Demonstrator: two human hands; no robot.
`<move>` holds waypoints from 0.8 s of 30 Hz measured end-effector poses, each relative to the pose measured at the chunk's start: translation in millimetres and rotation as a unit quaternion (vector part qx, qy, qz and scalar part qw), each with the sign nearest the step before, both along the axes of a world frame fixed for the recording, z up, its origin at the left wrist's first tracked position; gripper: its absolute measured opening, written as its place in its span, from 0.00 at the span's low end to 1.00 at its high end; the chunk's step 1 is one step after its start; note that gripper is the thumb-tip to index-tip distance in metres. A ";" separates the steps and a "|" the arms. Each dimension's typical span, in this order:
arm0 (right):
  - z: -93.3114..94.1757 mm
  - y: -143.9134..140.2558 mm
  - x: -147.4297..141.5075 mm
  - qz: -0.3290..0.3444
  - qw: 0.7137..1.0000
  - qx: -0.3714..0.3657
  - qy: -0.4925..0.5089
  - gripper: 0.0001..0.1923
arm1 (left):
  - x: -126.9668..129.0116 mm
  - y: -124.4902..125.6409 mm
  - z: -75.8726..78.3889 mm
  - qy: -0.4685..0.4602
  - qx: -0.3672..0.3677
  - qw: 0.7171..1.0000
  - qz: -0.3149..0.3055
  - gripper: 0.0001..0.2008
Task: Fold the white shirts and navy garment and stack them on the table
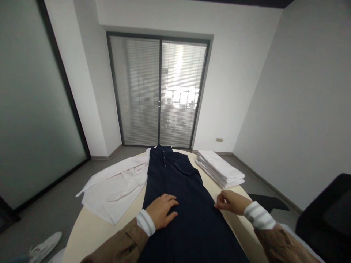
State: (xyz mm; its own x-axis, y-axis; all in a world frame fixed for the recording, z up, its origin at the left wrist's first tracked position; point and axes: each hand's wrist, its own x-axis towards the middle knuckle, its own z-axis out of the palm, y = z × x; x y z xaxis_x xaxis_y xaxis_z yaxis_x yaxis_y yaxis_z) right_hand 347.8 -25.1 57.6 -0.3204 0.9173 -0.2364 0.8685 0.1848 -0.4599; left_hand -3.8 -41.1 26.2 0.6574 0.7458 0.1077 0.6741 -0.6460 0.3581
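A dark navy garment (pixel 181 190) lies lengthwise down the middle of a round cream table (pixel 82 230), folded into a long narrow strip with buttons and a pocket at the far end. My left hand (pixel 161 210) rests flat on the cloth, fingers spread. My right hand (pixel 230 201) pinches the garment's right edge between thumb and fingers.
A white shirt (pixel 115 186) is spread out on the table to the left of the navy garment. A stack of folded white garments (pixel 219 168) sits at the far right. A dark chair (pixel 329 215) stands at the right. A white shoe (pixel 45 246) lies on the floor at lower left.
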 end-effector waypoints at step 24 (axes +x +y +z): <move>-46.3 -22.5 -44.4 0.084 0.995 0.049 -0.012 0.44 | -9.3 -0.7 -5.9 0.029 0.029 0.999 0.020 0.33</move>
